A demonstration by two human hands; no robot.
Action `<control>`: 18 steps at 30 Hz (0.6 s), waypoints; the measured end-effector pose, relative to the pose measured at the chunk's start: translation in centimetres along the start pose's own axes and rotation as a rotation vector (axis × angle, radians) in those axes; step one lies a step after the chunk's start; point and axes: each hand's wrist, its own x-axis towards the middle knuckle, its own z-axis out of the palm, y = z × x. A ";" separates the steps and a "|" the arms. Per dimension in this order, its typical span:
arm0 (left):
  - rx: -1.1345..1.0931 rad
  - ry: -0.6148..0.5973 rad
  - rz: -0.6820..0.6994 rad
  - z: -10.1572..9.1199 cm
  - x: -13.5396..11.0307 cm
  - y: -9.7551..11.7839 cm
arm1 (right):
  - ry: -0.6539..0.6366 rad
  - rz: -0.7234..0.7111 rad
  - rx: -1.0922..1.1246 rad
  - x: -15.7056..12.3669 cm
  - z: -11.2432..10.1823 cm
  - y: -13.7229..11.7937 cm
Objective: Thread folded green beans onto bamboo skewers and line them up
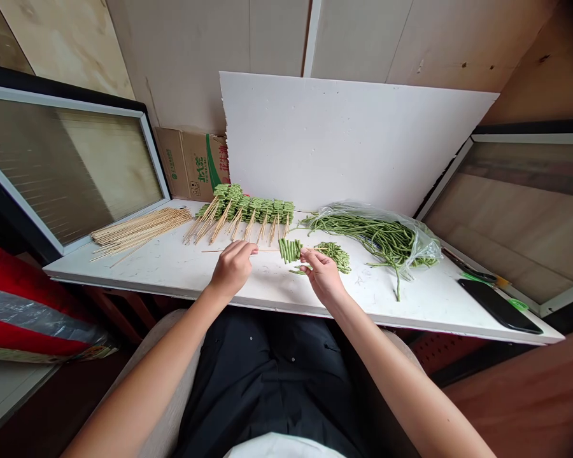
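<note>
My left hand (233,266) is closed around a thin wooden skewer (267,250) that runs level above the white table. Several short green bean pieces (290,250) sit side by side on the skewer's right part. At their right end, my right hand (322,272) pinches with thumb and finger at a bean piece, its fingers partly covering it. Just behind that hand lies a pile of cut bean pieces (334,256). Finished-looking bean skewers (253,210) are stacked at the back, their bare sticks pointing toward me.
Loose bare skewers (141,230) lie at the left. Long green beans (377,234) spill from a clear plastic bag (423,245) on the right. A black phone (499,305) and scissors (472,267) lie at the right end. A white board (348,140) and a cardboard box (191,164) stand behind.
</note>
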 end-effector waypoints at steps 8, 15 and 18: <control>-0.051 0.005 -0.061 0.5 -0.3 -0.4 | -0.055 0.108 0.019 0.4 -0.7 -0.7; -0.100 -0.034 -0.178 1.8 -1.2 0.0 | -0.035 0.143 -0.014 0.5 -1.0 -0.2; -0.107 -0.034 -0.208 2.1 -1.4 -0.1 | 0.009 0.156 -0.075 0.5 -0.9 0.1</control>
